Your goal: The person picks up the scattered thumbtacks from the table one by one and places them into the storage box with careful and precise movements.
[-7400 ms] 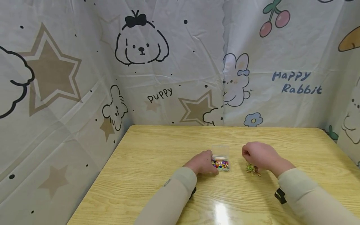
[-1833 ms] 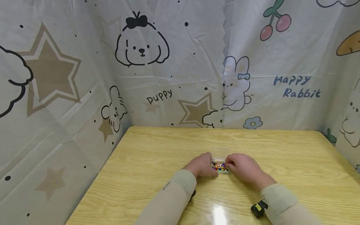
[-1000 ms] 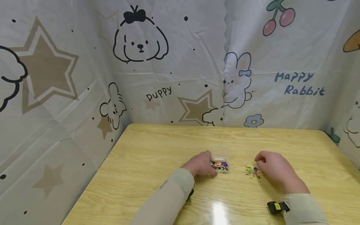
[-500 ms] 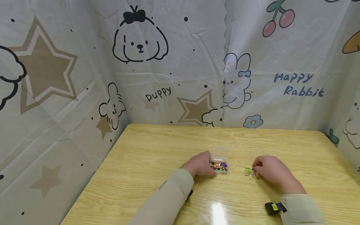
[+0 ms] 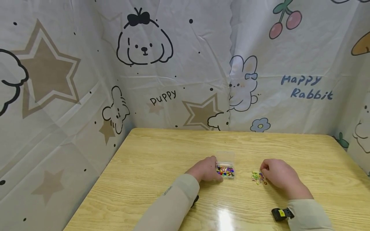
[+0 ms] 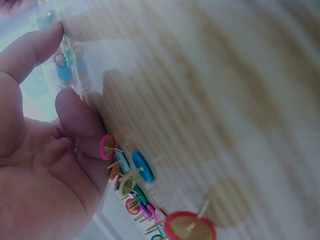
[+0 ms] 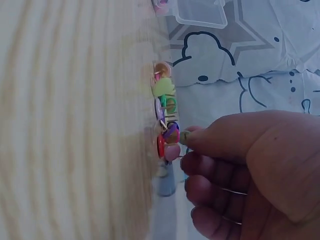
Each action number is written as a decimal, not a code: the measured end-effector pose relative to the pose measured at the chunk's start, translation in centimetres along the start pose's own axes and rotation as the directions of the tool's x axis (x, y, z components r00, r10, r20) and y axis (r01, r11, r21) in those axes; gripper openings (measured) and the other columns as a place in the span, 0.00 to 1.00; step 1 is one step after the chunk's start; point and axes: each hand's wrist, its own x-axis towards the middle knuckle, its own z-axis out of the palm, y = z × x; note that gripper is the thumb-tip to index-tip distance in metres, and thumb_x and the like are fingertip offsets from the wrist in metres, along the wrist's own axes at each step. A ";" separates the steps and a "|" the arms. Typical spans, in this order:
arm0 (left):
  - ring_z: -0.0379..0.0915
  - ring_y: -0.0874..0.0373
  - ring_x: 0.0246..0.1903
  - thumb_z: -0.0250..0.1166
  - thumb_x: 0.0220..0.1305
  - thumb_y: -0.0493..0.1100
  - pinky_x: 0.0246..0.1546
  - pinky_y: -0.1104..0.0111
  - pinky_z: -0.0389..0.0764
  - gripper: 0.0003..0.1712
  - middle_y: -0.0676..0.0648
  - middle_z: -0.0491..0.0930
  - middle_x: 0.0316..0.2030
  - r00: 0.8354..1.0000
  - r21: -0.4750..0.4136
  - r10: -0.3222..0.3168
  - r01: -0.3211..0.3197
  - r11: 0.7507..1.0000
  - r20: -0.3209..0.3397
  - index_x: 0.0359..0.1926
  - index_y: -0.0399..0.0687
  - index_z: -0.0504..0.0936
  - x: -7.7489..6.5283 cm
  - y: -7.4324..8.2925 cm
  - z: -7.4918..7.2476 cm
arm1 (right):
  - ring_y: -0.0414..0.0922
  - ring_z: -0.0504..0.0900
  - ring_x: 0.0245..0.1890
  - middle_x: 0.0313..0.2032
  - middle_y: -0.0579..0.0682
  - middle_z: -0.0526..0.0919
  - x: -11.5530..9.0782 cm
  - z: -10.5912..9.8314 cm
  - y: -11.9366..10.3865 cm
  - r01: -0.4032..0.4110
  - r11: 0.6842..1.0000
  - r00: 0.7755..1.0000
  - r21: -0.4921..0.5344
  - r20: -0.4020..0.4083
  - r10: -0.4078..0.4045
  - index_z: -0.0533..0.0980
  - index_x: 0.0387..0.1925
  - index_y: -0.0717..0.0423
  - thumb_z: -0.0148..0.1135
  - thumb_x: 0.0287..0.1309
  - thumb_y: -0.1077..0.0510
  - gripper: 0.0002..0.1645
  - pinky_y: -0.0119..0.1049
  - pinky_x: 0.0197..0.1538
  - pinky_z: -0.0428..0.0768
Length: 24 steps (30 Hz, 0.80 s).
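A clear plastic box (image 5: 225,172) with its lid standing open at the back holds many colourful thumbtacks. My left hand (image 5: 204,169) grips the box by its left side; the left wrist view shows it between thumb and finger. Loose thumbtacks (image 6: 142,167) lie on the table close to that palm, hidden from the head view. My right hand (image 5: 279,175) is at the right edge of a small pile of thumbtacks (image 5: 255,175). In the right wrist view, its thumb and a finger pinch a pale green thumbtack (image 7: 185,136) beside the pile, points showing on several tacks.
A light wood table (image 5: 162,150) carries everything. Behind and beside it hangs a white printed curtain (image 5: 179,64). The transparent raised lid (image 5: 225,156) stands behind the box. A black wrist device (image 5: 279,214) sits under the right sleeve.
At 1.8 s ago my right hand was at the box's right edge. It moved right to the pile and dipped its fingertips to the tacks. My left hand has stayed on the box.
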 end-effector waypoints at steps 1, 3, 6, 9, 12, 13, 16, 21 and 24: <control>0.68 0.57 0.27 0.75 0.45 0.55 0.28 0.63 0.73 0.29 0.54 0.73 0.31 1.000 0.002 0.000 0.000 1.000 -0.001 0.42 0.53 0.69 0.0 0.0 0.0 | 0.42 0.70 0.24 0.25 0.43 0.78 0.0 0.0 -0.1 0.005 1.000 1.000 -0.001 -0.009 -0.005 0.78 0.29 0.49 0.58 0.58 0.59 0.05 0.44 0.32 0.72; 0.68 0.57 0.27 0.75 0.45 0.56 0.28 0.63 0.73 0.29 0.54 0.73 0.31 1.000 0.006 0.001 -0.001 1.000 -0.002 0.42 0.53 0.69 -0.1 0.0 -0.1 | 0.42 0.70 0.23 0.24 0.43 0.78 0.2 0.2 -0.6 0.019 1.000 1.000 0.010 -0.017 -0.019 0.78 0.29 0.49 0.58 0.58 0.59 0.05 0.43 0.31 0.72; 0.68 0.57 0.28 0.75 0.46 0.56 0.29 0.63 0.73 0.29 0.54 0.72 0.31 1.000 0.008 0.000 0.000 1.000 -0.002 0.42 0.53 0.69 -0.2 -0.1 -0.1 | 0.41 0.70 0.22 0.24 0.42 0.76 0.3 0.4 -1.7 0.043 0.999 0.999 0.033 -0.013 -0.042 0.78 0.30 0.49 0.57 0.59 0.59 0.05 0.42 0.30 0.72; 0.68 0.57 0.27 0.75 0.46 0.56 0.29 0.63 0.73 0.29 0.53 0.73 0.31 1.000 0.007 -0.002 0.002 1.000 -0.003 0.42 0.52 0.69 -0.2 -0.1 -0.2 | 0.41 0.70 0.23 0.24 0.42 0.77 0.4 0.6 -3.1 0.063 0.997 0.998 0.049 -0.006 -0.063 0.78 0.30 0.49 0.58 0.60 0.59 0.05 0.42 0.31 0.72; 0.68 0.57 0.27 0.75 0.45 0.56 0.29 0.63 0.73 0.29 0.54 0.73 0.30 1.000 0.015 -0.005 0.005 1.000 -0.005 0.42 0.52 0.69 -0.2 -0.2 -0.2 | 0.41 0.71 0.25 0.27 0.41 0.78 0.5 0.9 -4.5 0.098 0.994 0.995 0.054 -0.015 -0.097 0.79 0.30 0.48 0.59 0.60 0.59 0.04 0.44 0.34 0.74; 0.68 0.57 0.27 0.75 0.45 0.56 0.29 0.63 0.73 0.29 0.54 0.73 0.30 1.000 0.018 -0.006 0.006 1.000 -0.006 0.42 0.52 0.69 -0.1 -0.2 -0.2 | 0.40 0.71 0.26 0.27 0.41 0.78 0.5 1.0 -5.0 0.109 0.992 0.994 0.058 -0.019 -0.108 0.79 0.30 0.48 0.59 0.60 0.59 0.04 0.44 0.35 0.74; 0.69 0.58 0.27 0.75 0.45 0.56 0.29 0.64 0.73 0.30 0.54 0.73 0.30 1.000 0.025 -0.006 0.007 1.000 -0.007 0.42 0.52 0.69 -0.1 -0.1 -0.2 | 0.39 0.72 0.28 0.28 0.40 0.79 0.7 1.3 -6.2 0.158 0.985 0.987 0.071 -0.026 -0.156 0.80 0.30 0.47 0.60 0.59 0.59 0.04 0.45 0.37 0.76; 0.69 0.58 0.27 0.76 0.44 0.55 0.29 0.64 0.73 0.29 0.54 0.74 0.30 1.000 0.016 0.008 -0.008 1.000 -0.009 0.41 0.52 0.69 0.1 0.1 -0.2 | 0.36 0.74 0.29 0.28 0.38 0.80 0.9 1.9 -7.4 0.196 0.977 0.980 0.081 -0.036 -0.194 0.81 0.29 0.45 0.63 0.57 0.59 0.05 0.44 0.38 0.78; 0.68 0.58 0.27 0.76 0.44 0.55 0.28 0.64 0.72 0.28 0.53 0.74 0.30 1.000 0.018 0.013 -0.013 1.000 -0.011 0.39 0.53 0.68 0.1 0.2 -0.1 | 0.37 0.75 0.29 0.29 0.38 0.81 1.0 2.2 -7.8 0.204 0.975 0.979 0.087 -0.035 -0.202 0.81 0.28 0.45 0.63 0.57 0.60 0.06 0.45 0.39 0.78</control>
